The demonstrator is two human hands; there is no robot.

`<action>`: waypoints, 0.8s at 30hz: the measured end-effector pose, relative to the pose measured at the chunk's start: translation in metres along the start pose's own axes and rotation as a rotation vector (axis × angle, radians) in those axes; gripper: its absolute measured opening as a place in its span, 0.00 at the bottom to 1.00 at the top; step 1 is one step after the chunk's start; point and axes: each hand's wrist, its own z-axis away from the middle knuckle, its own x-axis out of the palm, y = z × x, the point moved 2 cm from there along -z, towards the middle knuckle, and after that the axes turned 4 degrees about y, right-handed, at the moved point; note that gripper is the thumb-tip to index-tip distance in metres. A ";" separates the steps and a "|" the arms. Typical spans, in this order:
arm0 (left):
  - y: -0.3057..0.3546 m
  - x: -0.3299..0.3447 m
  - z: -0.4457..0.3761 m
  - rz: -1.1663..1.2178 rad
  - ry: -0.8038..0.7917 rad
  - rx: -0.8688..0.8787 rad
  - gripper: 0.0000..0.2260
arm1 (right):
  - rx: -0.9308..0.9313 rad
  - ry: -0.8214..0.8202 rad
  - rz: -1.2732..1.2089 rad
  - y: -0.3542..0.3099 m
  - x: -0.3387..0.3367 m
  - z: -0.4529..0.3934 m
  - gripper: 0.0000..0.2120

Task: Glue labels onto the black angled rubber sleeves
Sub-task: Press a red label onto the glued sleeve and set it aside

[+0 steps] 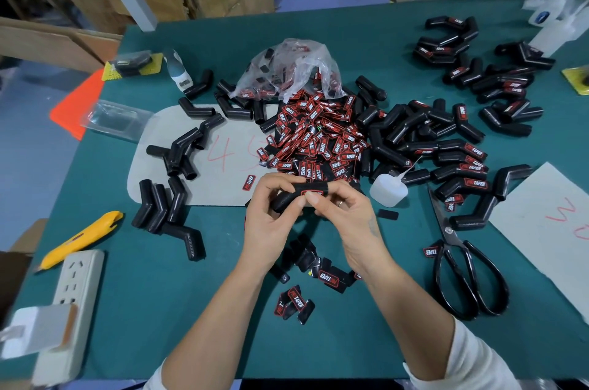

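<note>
Both hands are on one black angled sleeve point(288, 198) just above the tabletop point(165, 287): left hand point(271, 214) curled round its lower leg, right hand point(342, 208) pinching the top where a red label point(310, 193) sits. Right behind is the label pile point(318, 137), a glue bottle point(388, 190) just right, scissors point(462, 265) further out.

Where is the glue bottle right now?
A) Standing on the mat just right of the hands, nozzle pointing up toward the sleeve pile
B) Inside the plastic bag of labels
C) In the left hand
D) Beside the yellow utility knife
A: the glue bottle stands on the green mat just right of the right hand, while both hands hold a sleeve.
</note>
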 end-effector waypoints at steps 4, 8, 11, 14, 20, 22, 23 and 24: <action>-0.005 -0.002 -0.001 -0.027 -0.003 0.015 0.12 | 0.011 -0.018 -0.007 -0.001 0.000 0.001 0.03; -0.008 -0.003 -0.001 -0.005 -0.003 0.003 0.10 | 0.007 -0.039 -0.022 -0.002 -0.001 0.000 0.03; -0.010 -0.005 -0.002 -0.003 -0.008 0.013 0.09 | 0.003 -0.061 -0.029 -0.002 -0.002 -0.001 0.03; -0.006 -0.005 -0.003 -0.005 -0.011 0.036 0.09 | -0.001 -0.070 -0.025 -0.004 -0.002 0.000 0.05; -0.010 -0.007 -0.004 -0.123 -0.044 0.118 0.08 | 0.015 -0.080 -0.036 -0.007 -0.002 0.000 0.06; -0.010 -0.007 -0.004 -0.141 -0.048 0.136 0.09 | 0.013 -0.087 -0.036 -0.007 -0.002 0.001 0.05; -0.009 -0.007 -0.004 -0.140 -0.049 0.143 0.08 | 0.011 -0.091 -0.035 -0.007 -0.002 0.001 0.05; -0.009 -0.008 -0.004 -0.139 -0.050 0.149 0.08 | 0.006 -0.096 -0.034 -0.007 -0.002 0.002 0.04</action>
